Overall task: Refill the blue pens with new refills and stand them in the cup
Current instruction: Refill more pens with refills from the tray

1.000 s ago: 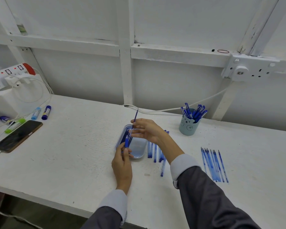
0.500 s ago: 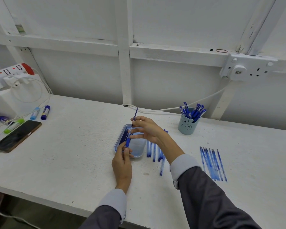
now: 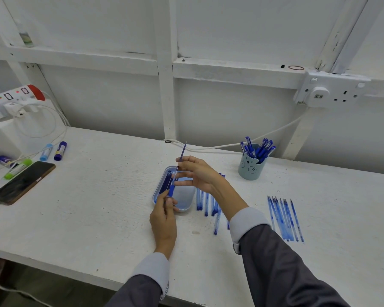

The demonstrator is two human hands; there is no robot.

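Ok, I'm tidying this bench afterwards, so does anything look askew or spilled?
Only slightly: among the translucent blue pens lying right of the pale blue oval tray, one pen sits lower and slanted out of the row. Nothing looks spilled.

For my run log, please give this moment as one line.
left hand: grips pen | right hand: pinches refill | cup: holds pens

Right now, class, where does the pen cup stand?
In the head view the cup stands toward the back right of the table, beyond the right hand and behind the row of refills.
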